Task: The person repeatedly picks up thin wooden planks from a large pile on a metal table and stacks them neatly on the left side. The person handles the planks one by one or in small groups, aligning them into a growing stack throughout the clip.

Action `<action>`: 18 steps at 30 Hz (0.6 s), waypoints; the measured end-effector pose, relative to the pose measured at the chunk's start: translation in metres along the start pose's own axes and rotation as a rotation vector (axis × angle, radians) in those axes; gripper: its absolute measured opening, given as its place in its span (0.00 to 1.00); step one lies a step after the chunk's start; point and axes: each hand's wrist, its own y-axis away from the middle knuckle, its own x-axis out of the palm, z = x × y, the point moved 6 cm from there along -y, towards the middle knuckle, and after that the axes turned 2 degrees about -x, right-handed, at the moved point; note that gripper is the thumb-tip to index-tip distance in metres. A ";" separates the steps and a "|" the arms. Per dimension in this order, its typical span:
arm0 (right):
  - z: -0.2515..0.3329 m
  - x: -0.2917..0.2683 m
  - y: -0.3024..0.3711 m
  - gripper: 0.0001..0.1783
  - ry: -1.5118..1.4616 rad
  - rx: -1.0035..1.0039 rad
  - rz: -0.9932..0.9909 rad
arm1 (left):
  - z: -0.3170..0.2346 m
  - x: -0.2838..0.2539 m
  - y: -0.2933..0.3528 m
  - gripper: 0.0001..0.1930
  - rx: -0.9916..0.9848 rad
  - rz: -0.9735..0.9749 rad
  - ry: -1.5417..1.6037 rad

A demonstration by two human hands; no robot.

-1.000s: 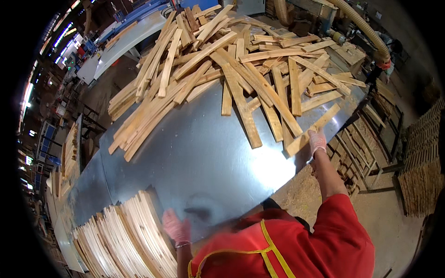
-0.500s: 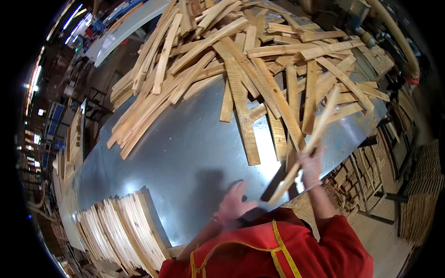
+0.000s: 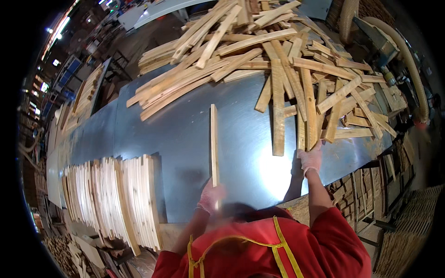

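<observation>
A pale wooden slat (image 3: 213, 139) stands on edge over the metal tabletop, pointing away from me. Its near end is in my left hand (image 3: 211, 197), which is closed round it and slightly blurred. My right hand (image 3: 310, 159) reaches to the near side of a loose heap of wooden slats (image 3: 278, 92). Its fingers and thumb close on the near end of one long slat (image 3: 308, 106) there. Both hands wear thin pale gloves. At the left front, a row of slats (image 3: 139, 199) stands packed side by side on edge.
The shiny metal table (image 3: 185, 134) runs under the heap and the row. Racks with wood pieces (image 3: 357, 194) stand beside its right edge. A ribbed hose (image 3: 417, 88) curves down at the far right, and another bench (image 3: 85, 99) holds wood at the left.
The slat once held in my right hand is now in my left, further left and pointing ahead. My right hand has moved onto the heap's near edge. The view has shifted.
</observation>
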 end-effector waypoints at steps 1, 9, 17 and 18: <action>-0.001 0.001 0.003 0.49 -0.147 0.074 0.041 | 0.001 -0.013 0.010 0.23 -0.017 0.003 0.003; 0.052 0.051 0.164 0.30 -0.853 -0.043 0.451 | -0.007 -0.046 0.069 0.25 0.014 -0.097 -0.555; 0.094 0.151 0.322 0.50 -0.830 0.082 1.113 | -0.035 -0.031 0.054 0.28 0.192 -0.226 -0.679; 0.089 0.164 0.327 0.50 -0.613 -0.061 1.160 | -0.042 -0.025 0.053 0.33 0.222 -0.302 -0.863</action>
